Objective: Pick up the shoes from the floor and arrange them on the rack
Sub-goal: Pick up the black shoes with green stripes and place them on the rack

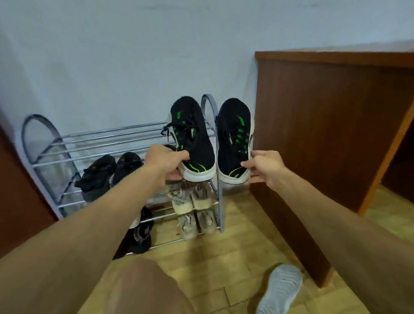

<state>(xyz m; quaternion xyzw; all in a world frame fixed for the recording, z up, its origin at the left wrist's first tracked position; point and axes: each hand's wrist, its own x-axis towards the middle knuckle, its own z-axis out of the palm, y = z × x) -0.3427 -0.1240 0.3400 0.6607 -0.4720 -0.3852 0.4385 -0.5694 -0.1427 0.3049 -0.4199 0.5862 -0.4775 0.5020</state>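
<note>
Both knit, white-soled: left hand (pixel 167 163) grips left sneaker (pixel 195 138), right hand (pixel 266 166) pinches right sneaker (pixel 234 135).

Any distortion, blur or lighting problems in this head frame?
Head view: wide-angle distortion bows the rack and wooden cabinet; light flat, dim, bluish; the left shoe in the left hand and right shoe in the right hand are fairly sharp; lower-shelf shoes look soft.

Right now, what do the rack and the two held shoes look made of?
The rack: likely metal tubing, shiny chrome-like rails, grey painted end hoops. The left-held shoe and right-held shoe: black knit-looking fabric uppers, green accents, white soles, probably rubber or foam.
</note>
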